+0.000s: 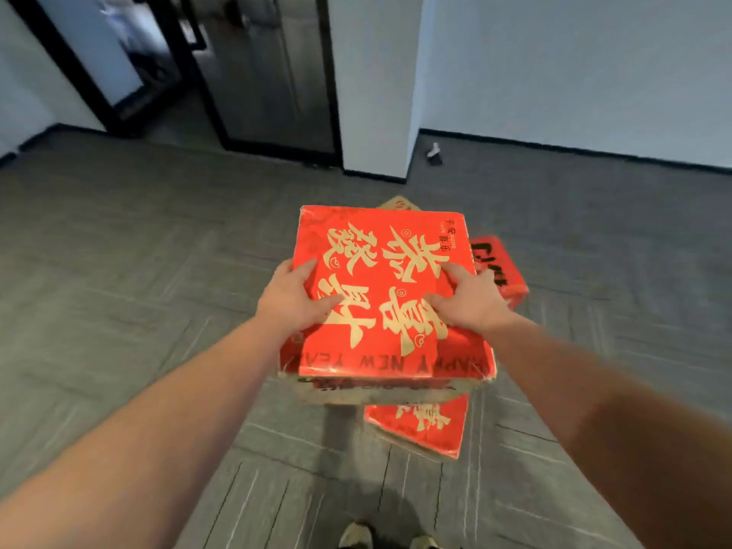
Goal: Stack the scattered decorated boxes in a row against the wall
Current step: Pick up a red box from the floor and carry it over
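My shoes stand on the floor, forearms out. Left grip and right grip clasp the red box at its side edges, thumbs on top, long axis running ahead toward the wall. More boxes lie beneath.

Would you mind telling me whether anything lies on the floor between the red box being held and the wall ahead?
Little does. Both the left hand and the right hand grip the held red box. Beyond it, the grey carpet runs bare to the white wall, apart from a small dark object beside the baseboard. Other red boxes lie below.
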`<state>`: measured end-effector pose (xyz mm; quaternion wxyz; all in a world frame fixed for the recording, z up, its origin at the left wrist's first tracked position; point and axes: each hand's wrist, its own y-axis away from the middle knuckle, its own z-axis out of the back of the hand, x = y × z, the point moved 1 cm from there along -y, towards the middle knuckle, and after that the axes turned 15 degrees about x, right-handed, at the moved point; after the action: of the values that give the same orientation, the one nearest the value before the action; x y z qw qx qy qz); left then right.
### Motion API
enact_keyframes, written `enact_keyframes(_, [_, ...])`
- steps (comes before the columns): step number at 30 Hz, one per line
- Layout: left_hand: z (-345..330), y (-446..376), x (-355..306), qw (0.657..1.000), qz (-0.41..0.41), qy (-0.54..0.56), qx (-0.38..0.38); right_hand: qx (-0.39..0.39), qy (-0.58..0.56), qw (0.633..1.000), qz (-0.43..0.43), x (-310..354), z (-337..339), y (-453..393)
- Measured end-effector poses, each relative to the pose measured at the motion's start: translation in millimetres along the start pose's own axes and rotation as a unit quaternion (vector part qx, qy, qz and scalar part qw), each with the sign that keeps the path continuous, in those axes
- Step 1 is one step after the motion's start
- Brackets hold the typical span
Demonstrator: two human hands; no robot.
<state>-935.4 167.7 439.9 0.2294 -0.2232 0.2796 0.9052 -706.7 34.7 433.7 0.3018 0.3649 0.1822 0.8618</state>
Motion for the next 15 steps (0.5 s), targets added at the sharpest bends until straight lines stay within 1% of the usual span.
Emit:
enact_keyframes(5, [38,52,89,0.991,0.100,0.059,-0.073,0.083,0.087,0.990,0.077,101,-47,-27])
enact_keyframes(8, [57,79,138,0.979,0.144,0.090,-0.114,0.102,0.137,0.977,0.128,158,-84,-38])
enact_keyframes(12, [78,116,208,0.967,0.182,0.112,-0.140,0.134,0.172,0.965,0.147,221,-148,-35])
enact_keyframes(15, [104,143,266,0.956,0.215,0.131,-0.153,0.150,0.198,0.955,0.165,281,-195,-34])
